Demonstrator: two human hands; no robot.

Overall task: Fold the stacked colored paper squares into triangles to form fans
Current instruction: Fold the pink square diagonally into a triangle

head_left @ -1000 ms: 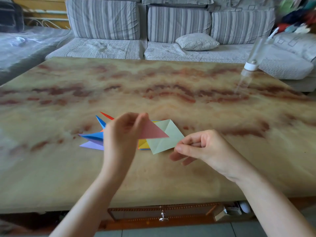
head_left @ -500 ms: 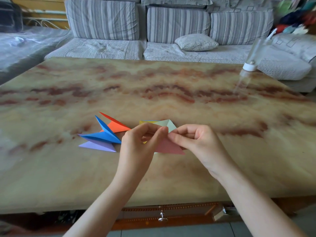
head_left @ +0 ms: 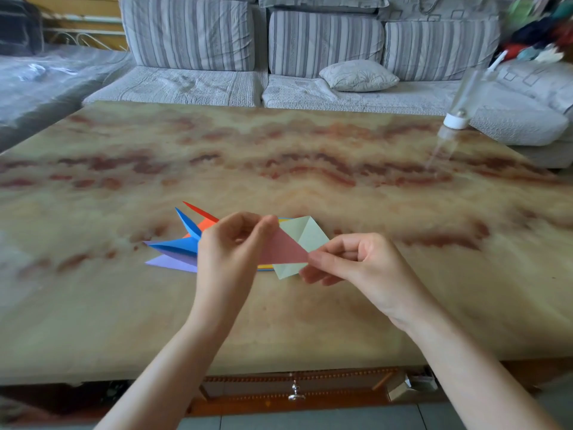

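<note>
Pink paper triangle (head_left: 283, 251) is held over the counter (head_left: 310, 321) between your hands: your left hand (head_left: 231, 243) pinches its wide end and your right hand (head_left: 350, 262) pinches its tip. Just behind it lies a creased pale green square (head_left: 305, 235). Folded pieces (head_left: 183, 245) in blue, purple and orange lie to the left. A clear bottle (head_left: 462, 100) stands at the far right edge.

No text, label, brand, number or sign is legible in the view; the bottle (head_left: 464, 96), upper right, is too blurred to read.
</note>
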